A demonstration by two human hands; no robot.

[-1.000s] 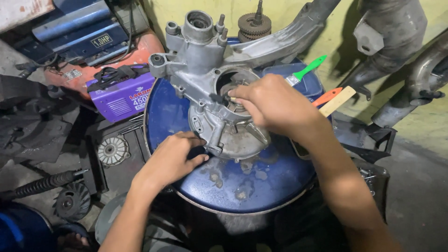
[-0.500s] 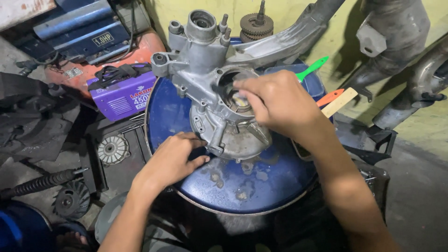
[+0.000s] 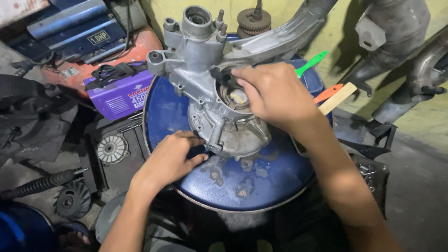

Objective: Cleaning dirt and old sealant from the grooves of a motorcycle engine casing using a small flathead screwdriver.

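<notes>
Now, right hand (image 3: 275, 95) curled on engine casing (image 3: 219, 116) — left hand (image 3: 170, 158) steadying

Both hands (image 3: 170, 158) (image 3: 275, 93) rest on a grey engine casing (image 3: 219, 112) atop a blue drum (image 3: 261, 186).

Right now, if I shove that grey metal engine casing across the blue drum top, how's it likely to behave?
The engine casing looks like thick cast metal, so probably heavy and rigid. Its flat underside rests on the blue drum lid, so it would likely slide, not roll. The left hand steadies its edge; the right hand is at its round opening.
</notes>
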